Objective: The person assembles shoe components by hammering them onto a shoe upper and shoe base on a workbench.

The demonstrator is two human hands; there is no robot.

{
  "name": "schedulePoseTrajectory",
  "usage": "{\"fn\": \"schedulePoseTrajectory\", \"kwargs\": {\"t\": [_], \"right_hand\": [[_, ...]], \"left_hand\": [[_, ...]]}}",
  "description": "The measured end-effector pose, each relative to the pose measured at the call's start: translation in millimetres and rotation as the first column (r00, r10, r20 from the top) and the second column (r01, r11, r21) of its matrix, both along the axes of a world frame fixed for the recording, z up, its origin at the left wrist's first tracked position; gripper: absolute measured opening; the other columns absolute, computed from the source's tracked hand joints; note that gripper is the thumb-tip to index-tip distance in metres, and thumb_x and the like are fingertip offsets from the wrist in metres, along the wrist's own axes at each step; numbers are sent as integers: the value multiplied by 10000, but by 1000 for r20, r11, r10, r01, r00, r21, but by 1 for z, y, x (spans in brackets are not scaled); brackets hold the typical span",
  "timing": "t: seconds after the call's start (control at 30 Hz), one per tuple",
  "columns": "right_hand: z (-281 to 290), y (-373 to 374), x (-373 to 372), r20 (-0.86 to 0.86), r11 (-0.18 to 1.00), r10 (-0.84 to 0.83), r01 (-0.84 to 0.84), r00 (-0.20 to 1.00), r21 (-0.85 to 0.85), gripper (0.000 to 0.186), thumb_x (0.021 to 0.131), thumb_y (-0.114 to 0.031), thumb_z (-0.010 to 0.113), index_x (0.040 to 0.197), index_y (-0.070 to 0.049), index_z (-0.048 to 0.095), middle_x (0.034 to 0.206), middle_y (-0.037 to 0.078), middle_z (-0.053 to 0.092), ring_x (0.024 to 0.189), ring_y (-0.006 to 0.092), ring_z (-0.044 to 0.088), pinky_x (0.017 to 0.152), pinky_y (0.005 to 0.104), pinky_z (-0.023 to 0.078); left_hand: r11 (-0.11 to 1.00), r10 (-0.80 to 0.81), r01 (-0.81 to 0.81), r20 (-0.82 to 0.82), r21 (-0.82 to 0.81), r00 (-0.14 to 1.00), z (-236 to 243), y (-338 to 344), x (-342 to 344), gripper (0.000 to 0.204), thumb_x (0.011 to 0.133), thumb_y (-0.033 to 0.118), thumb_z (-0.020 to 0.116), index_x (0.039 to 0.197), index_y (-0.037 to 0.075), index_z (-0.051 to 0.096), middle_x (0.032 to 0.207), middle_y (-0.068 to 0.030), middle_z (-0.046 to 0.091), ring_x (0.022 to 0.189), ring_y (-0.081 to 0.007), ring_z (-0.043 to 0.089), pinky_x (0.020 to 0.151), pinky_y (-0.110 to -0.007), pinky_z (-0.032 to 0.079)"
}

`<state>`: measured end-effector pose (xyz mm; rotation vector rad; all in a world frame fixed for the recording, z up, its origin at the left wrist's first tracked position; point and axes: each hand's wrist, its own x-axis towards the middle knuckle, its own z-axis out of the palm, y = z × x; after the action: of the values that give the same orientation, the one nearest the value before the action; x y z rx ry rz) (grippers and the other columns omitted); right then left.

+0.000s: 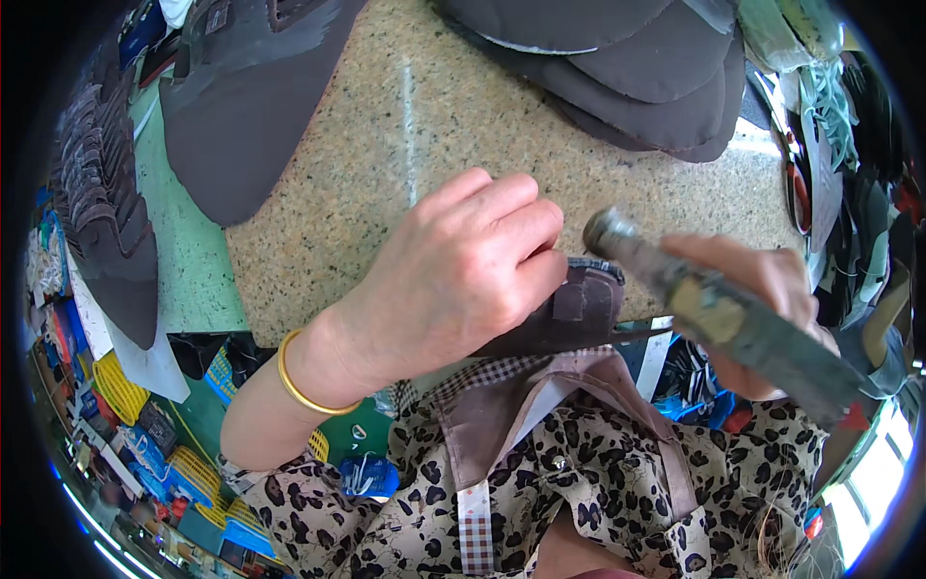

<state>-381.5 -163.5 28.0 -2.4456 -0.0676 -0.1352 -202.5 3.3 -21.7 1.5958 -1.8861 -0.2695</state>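
Observation:
My left hand (463, 261), with a gold bangle at its wrist, is closed over the near edge of a speckled stone slab (357, 193). Its curled fingers hold a dark brown piece (545, 328), seemingly leather, with a raised, layered edge. The hand hides much of that piece. To the right, my right hand (762, 289) is wrapped round a hammer (772, 338). The hammer is raised close to the camera and blurred; its round metal face is beside the upper edge of the brown piece, and I cannot tell if they touch.
Overlapping dark brown panels (637, 77) lie at the slab's far right. Another large panel (231, 154) lies at the far left, beside a row of layered brown pieces (106, 212). Red-handled scissors (799, 198) are at the right edge. Yellow baskets (121, 386) stand low at left.

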Motion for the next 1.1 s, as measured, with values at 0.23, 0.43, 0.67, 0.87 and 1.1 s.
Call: {"fn": "schedulePoseTrajectory", "kwargs": {"t": [0.23, 0.43, 0.67, 0.87, 1.1], "right_hand": [[6, -3, 4, -183, 991, 137, -134, 974, 30, 404, 739, -38, 652, 1111, 40, 516, 831, 144, 660, 583, 230, 660, 459, 293, 522], [2, 2, 16, -140, 990, 139, -137, 980, 25, 369, 821, -199, 623, 1100, 11, 504, 713, 95, 612, 510, 221, 621, 414, 320, 497], [4, 9, 23, -162, 989, 149, -147, 975, 19, 351, 831, -203, 626, 1098, -6, 514, 729, 104, 626, 530, 226, 639, 437, 319, 518], [10, 7, 33, -211, 973, 226, -232, 951, -2, 374, 825, -162, 610, 1120, 46, 513, 782, 144, 637, 599, 242, 665, 484, 312, 536], [5, 5, 34, -166, 964, 258, -266, 952, -26, 405, 811, -183, 612, 1141, 25, 504, 733, 96, 601, 571, 206, 644, 447, 304, 513]], "left_hand": [[998, -4, 4, -6, -56, 1000, -6, 6, 3, 205, 627, 106, 663, 825, 52, 677, 780, -19, 596, 679, -179, 537, 564, -307, 406], [993, 118, -116, 97, -28, 988, 2, 16, -10, 203, 637, 105, 672, 828, 38, 684, 799, -18, 606, 681, -178, 534, 562, -300, 399], [961, 275, -275, 64, -18, 959, 0, 31, -26, 141, 669, 64, 686, 806, 34, 677, 772, -28, 600, 660, -183, 531, 563, -307, 392], [914, 405, -405, 8, 14, 914, 3, 38, -39, 239, 614, 80, 696, 853, 76, 700, 797, 9, 611, 685, -179, 511, 623, -303, 392], [866, 500, -500, -54, 2, 865, -14, 47, -41, 230, 656, 183, 703, 878, 125, 712, 825, 51, 615, 741, -164, 473, 710, -315, 352]]}}
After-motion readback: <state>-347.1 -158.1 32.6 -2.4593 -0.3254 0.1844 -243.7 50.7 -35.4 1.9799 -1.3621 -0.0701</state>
